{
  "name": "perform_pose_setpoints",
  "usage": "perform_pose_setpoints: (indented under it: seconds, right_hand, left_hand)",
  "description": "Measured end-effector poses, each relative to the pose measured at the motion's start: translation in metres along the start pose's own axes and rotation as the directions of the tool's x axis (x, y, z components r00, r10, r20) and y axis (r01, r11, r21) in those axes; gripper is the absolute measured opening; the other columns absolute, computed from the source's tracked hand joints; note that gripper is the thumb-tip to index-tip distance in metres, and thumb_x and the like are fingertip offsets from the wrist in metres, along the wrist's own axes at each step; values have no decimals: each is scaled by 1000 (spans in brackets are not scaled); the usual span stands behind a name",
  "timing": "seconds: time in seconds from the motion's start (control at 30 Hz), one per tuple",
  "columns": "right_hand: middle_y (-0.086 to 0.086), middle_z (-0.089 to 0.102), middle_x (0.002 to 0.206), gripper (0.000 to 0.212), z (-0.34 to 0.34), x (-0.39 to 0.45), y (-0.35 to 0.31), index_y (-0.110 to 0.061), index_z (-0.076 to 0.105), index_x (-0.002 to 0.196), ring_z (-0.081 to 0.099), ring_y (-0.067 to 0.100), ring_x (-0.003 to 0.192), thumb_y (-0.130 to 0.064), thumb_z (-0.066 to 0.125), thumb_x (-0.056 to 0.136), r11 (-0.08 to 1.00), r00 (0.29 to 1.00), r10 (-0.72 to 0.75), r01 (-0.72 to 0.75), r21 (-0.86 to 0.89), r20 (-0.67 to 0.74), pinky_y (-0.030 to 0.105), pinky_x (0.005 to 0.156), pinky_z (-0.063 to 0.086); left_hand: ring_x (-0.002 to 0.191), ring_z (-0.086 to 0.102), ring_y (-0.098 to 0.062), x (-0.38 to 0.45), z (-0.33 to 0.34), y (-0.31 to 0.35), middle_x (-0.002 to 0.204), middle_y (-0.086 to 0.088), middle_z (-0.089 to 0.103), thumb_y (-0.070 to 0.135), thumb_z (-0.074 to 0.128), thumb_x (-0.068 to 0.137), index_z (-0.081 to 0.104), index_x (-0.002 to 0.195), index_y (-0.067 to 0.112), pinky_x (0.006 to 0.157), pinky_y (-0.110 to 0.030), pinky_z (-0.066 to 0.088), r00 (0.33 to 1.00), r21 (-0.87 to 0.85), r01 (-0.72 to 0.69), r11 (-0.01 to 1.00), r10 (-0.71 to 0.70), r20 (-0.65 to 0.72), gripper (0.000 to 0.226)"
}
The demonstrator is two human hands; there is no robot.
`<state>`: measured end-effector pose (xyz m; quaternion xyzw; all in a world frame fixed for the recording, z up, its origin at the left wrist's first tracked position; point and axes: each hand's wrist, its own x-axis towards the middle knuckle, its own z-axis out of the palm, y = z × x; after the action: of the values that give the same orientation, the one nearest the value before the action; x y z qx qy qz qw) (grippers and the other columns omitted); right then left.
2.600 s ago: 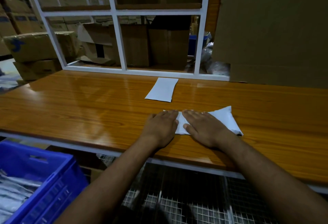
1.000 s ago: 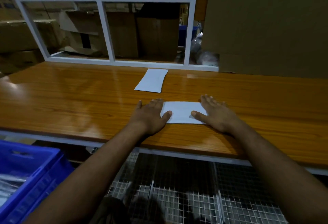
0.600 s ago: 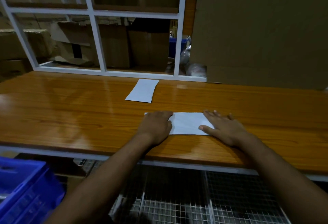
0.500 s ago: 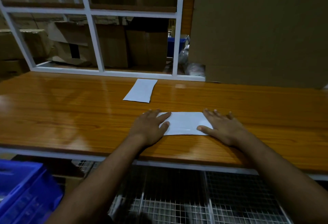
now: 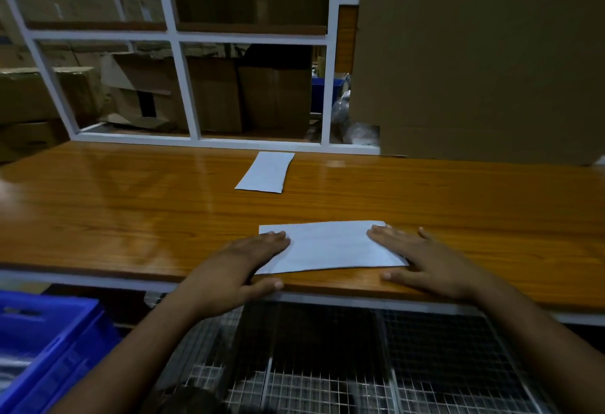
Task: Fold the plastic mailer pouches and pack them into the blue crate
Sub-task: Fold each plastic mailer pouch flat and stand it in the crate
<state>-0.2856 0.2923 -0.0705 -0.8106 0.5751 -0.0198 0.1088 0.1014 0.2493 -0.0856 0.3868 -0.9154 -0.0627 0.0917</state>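
A folded white mailer pouch (image 5: 327, 246) lies flat near the front edge of the wooden table (image 5: 131, 210). My left hand (image 5: 235, 266) rests flat on its left end, fingers straight, thumb at the table's edge. My right hand (image 5: 425, 263) lies flat on its right end, fingers spread. A second white pouch (image 5: 265, 172) lies farther back, untouched. The blue crate (image 5: 42, 345) stands below the table at the lower left, with pale pouches dimly visible inside.
A white shelf frame (image 5: 183, 86) with cardboard boxes rises behind the table. A large cardboard sheet (image 5: 474, 53) stands at the back right. A wire mesh shelf (image 5: 327, 364) runs under the table.
The folded pouch has slid toward the front edge of the table under both hands. My thumbs now reach the table's edge. The camera has tilted slightly.
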Motion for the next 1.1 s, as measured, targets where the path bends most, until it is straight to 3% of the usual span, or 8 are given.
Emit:
perform_pose_setpoints:
  seconds: [0.07, 0.17, 0.37, 0.57, 0.7, 0.8, 0.93, 1.1]
  right_hand:
    - [-34, -1, 159, 86, 1, -10, -6, -63, 3, 149, 2, -7, 148, -94, 33, 75, 1000, 999, -25, 25, 19, -28, 43, 123, 0]
    - [-33, 23, 155, 98, 6, -25, -10, -56, 27, 148, 20, -11, 141, -89, 64, 63, 989, 985, -102, 116, 96, -136, 27, 118, 17]
    - [-25, 71, 109, 29, 5, -32, -29, -42, 70, 115, 66, 1, 104, -29, 72, 90, 863, 843, 38, 242, 443, -536, 33, 86, 57]
    - [2, 73, 95, 49, -12, 12, -32, -17, 60, 131, 73, 17, 82, -18, 78, 86, 708, 795, 413, 26, 705, -444, 39, 65, 61]
    - [4, 68, 117, 61, -8, 35, -30, -17, 52, 140, 65, 20, 100, -36, 76, 87, 816, 783, 504, -293, 499, -364, 40, 82, 55]
    - [4, 59, 135, 57, -9, 39, -38, -20, 48, 143, 57, 22, 119, -40, 67, 93, 849, 697, 521, -369, 377, -493, 40, 93, 52]
    - [-1, 56, 139, 43, -16, 64, -73, -24, 56, 137, 50, 17, 126, -34, 63, 96, 949, 788, 293, -170, 267, -541, 35, 100, 46]
    - [3, 46, 153, 55, 6, 99, -113, -21, 46, 149, 42, 24, 139, -45, 54, 100, 926, 932, 140, -3, 378, -335, 39, 112, 37]
  left_hand:
    - [149, 4, 6, -13, 4, -3, 163, 30, 5, 77, 45, 90, 10, 157, 49, 118, -23, 12, 997, 8, -61, 998, 61, -37, 81]
    - [142, 36, -2, -25, 13, -12, 152, 19, 43, 33, 72, 89, 44, 149, 37, 110, -22, 38, 972, -221, -140, 965, 92, -216, 67]
    - [107, 67, -4, -27, 5, 5, 113, 17, 71, 5, 68, 93, 68, 119, 29, 82, -18, 53, 843, -591, -147, 793, -213, -495, 36]
    - [89, 73, -21, 40, -16, 14, 105, -5, 73, 25, 74, 91, 52, 133, 27, 77, -46, 62, 717, -890, 131, 436, -662, -219, 47]
    - [102, 65, -23, 67, -6, 6, 111, -2, 66, 30, 75, 90, 53, 137, 23, 87, -45, 58, 665, -686, 392, 613, -704, -249, 53]
    - [126, 53, -20, 69, -3, 4, 136, 0, 58, 32, 69, 93, 53, 138, 26, 102, -41, 50, 649, -531, 424, 734, -655, -387, 48]
    - [132, 45, -18, 74, -4, 23, 142, 3, 52, 31, 60, 100, 55, 137, 30, 106, -37, 41, 754, -376, 318, 870, -473, -457, 37]
    - [130, 48, -21, 79, 4, 27, 145, -2, 54, 32, 40, 108, 52, 142, 23, 106, -34, 38, 885, -229, 360, 904, -409, -224, 38]
